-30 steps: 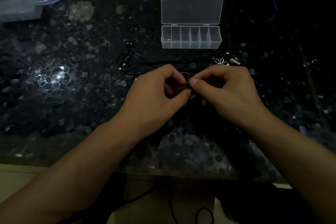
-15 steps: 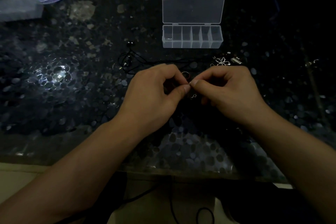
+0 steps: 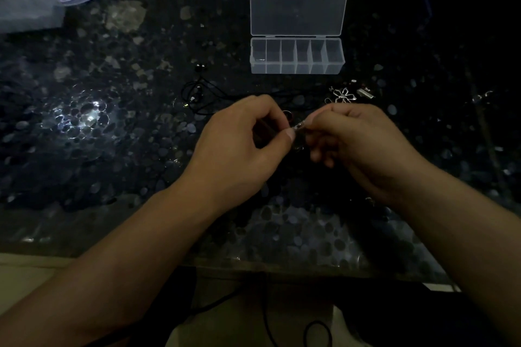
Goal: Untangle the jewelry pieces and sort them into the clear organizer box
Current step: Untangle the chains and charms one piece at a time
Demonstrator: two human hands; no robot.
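Pinching one small metal jewelry piece [image 3: 299, 128] between them, left hand [image 3: 239, 146] and right hand [image 3: 361, 144], below the organizer box [image 3: 297, 65].

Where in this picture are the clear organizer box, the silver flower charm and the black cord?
clear organizer box [image 3: 297, 68]: head view, front wall of the compartment tray.
silver flower charm [image 3: 344, 94]: head view, middle of the petals.
black cord [image 3: 197, 93]: head view, the loops lying left of the hands.
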